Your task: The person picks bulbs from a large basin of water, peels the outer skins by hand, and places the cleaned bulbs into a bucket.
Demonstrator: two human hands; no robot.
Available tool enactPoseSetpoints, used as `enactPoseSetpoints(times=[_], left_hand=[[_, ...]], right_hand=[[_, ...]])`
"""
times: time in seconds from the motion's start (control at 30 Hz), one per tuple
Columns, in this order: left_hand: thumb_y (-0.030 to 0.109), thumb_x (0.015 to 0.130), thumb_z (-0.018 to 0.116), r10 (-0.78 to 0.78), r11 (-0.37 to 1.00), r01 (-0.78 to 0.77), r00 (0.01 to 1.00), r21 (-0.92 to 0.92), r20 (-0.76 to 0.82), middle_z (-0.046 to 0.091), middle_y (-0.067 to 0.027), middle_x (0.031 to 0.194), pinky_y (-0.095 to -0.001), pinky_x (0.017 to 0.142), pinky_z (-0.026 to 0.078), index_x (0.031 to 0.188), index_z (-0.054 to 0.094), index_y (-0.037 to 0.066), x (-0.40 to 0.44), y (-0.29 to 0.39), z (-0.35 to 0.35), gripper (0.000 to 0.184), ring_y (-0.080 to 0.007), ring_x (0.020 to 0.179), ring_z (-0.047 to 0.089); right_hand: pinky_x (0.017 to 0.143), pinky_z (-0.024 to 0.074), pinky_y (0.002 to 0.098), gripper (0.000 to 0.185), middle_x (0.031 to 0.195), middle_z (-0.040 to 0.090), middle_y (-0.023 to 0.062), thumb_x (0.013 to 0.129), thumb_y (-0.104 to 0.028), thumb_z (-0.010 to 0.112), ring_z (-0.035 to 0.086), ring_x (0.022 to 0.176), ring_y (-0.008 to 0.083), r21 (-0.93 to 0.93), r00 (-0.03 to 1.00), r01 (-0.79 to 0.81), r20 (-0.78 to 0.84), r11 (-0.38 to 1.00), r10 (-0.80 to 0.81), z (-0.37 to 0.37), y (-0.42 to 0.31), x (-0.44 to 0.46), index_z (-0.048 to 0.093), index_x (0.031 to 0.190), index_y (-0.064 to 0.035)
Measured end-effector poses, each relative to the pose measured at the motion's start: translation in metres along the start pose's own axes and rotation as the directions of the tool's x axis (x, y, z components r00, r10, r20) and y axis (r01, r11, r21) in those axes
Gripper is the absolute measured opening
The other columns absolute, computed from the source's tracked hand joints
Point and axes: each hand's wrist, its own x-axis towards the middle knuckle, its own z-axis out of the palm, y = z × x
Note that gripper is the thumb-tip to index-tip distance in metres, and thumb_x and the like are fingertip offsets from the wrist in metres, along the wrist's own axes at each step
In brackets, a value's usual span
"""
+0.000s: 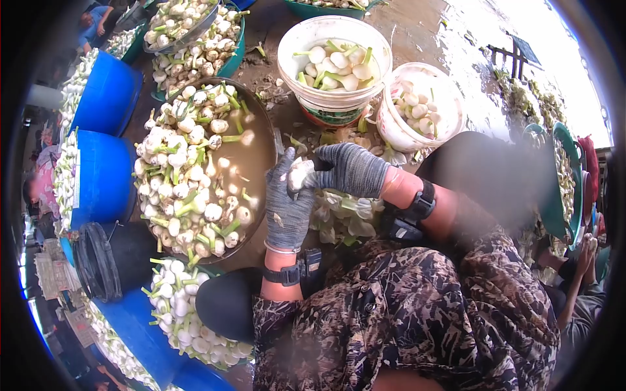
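Patterned clothing (417,293) lies below left hand (290,208) and right hand (353,169), pinching garlic (301,174) beside basin (264,143) and buckets (336,99).

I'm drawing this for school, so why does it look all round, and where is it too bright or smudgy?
Head view: bulging, wide-lens-style distortion, with black corners; head view: glare whitens the wet floor at upper right; head view: a hazy smudge blurs the dark knee, while the gloved hands look clearer.

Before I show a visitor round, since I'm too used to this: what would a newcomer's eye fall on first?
Probably the broad basin of murky water heaped with garlic bulbs, left of centre. Next, the pale bulb between the grey-gloved left hand and right hand, mid-picture, then the blue tubs along the left side.
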Motion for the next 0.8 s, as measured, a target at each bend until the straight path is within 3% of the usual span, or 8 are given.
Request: enactPoseSetpoints(times=[0.03,0.13,0.3,0.37,0.47,0.53,0.63,0.8], left_hand=[[0.010,0.091,0.064,-0.121,0.965,0.108,0.992,-0.238,-0.040,0.058,-0.0106,0.124,-0.0332,0.101,0.043,0.134,0.048,0.003,-0.002,-0.002,0.003,0.046,-0.0183,0.114,0.055],[0.014,0.093,0.063,-0.139,0.957,0.131,0.990,-0.260,-0.015,0.060,-0.0101,0.120,-0.0312,0.099,0.045,0.133,0.049,0.003,-0.002,-0.010,-0.004,0.044,-0.0176,0.111,0.057],[0.027,0.091,0.066,-0.182,0.675,0.178,0.981,-0.716,0.073,0.060,-0.0111,0.118,-0.0382,0.081,0.057,0.132,0.049,0.004,-0.010,-0.011,-0.008,0.051,-0.0234,0.090,0.065],[0.026,0.092,0.065,-0.135,0.721,0.131,0.990,-0.680,0.048,0.060,-0.0110,0.118,-0.0378,0.082,0.056,0.133,0.048,0.004,-0.007,-0.012,-0.006,0.049,-0.0228,0.091,0.065],[0.016,0.094,0.062,-0.112,0.891,0.107,0.994,-0.442,0.014,0.060,-0.0091,0.118,-0.0326,0.090,0.052,0.132,0.050,0.004,-0.001,-0.010,-0.011,0.042,-0.0182,0.101,0.061],[0.007,0.087,0.064,-0.187,0.923,0.185,0.982,-0.337,0.028,0.059,-0.0104,0.119,-0.0336,0.095,0.048,0.127,0.055,0.006,0.001,-0.006,-0.012,0.041,-0.0199,0.108,0.058],[0.006,0.086,0.065,-0.095,0.986,0.093,0.995,-0.136,-0.006,0.058,-0.0112,0.115,-0.0337,0.096,0.047,0.126,0.055,0.005,0.005,-0.005,-0.006,0.041,-0.0221,0.107,0.059],[-0.003,0.087,0.062,-0.035,0.997,0.033,0.999,-0.070,-0.025,0.058,-0.0065,0.118,-0.0320,0.097,0.045,0.121,0.056,0.004,0.005,0.002,-0.003,0.036,-0.0171,0.108,0.057]], right_hand=[[0.076,0.0514,0.0382,0.040,0.085,0.068,0.0197,0.085,-0.038,0.071,0.067,0.081,0.0314,0.003,1.000,0.001,0.000,1.000,-0.001,0.003,0.004,0.001,0.066,0.100,-0.0002],[0.072,0.0507,0.0402,0.033,0.080,0.066,0.0201,0.087,-0.033,0.068,0.065,0.076,0.0339,0.257,0.998,-0.052,-0.029,0.965,0.062,0.007,0.012,0.006,0.065,0.095,-0.0012],[0.069,0.0508,0.0401,0.015,0.084,0.065,0.0186,0.087,-0.017,0.064,0.064,0.078,0.0337,-0.349,0.983,-0.144,-0.157,0.926,0.094,-0.009,0.043,0.011,0.062,0.095,-0.0041],[0.070,0.0519,0.0406,0.017,0.087,0.067,0.0181,0.086,-0.016,0.064,0.066,0.082,0.0334,-0.493,0.974,-0.220,-0.062,0.842,0.218,-0.012,0.047,0.004,0.063,0.099,-0.0052],[0.075,0.0527,0.0432,0.026,0.098,0.068,0.0150,0.084,-0.026,0.067,0.065,0.089,0.0354,-0.609,0.972,-0.161,-0.234,0.777,0.018,-0.005,0.047,-0.002,0.066,0.103,-0.0094],[0.074,0.0525,0.0418,0.029,0.098,0.066,0.0127,0.082,-0.025,0.069,0.065,0.089,0.0338,-0.292,0.959,0.069,-0.244,0.954,-0.144,-0.020,0.017,-0.005,0.067,0.107,-0.0112],[0.071,0.0518,0.0412,0.026,0.091,0.063,0.0113,0.081,-0.024,0.070,0.064,0.082,0.0321,-0.263,0.904,0.320,-0.203,0.910,-0.376,-0.024,-0.018,-0.008,0.066,0.103,-0.0106],[0.067,0.0503,0.0418,0.016,0.083,0.062,0.0120,0.080,-0.020,0.070,0.062,0.077,0.0334,-0.237,0.883,0.343,-0.249,0.909,-0.398,-0.005,-0.014,-0.002,0.063,0.089,-0.0081]])
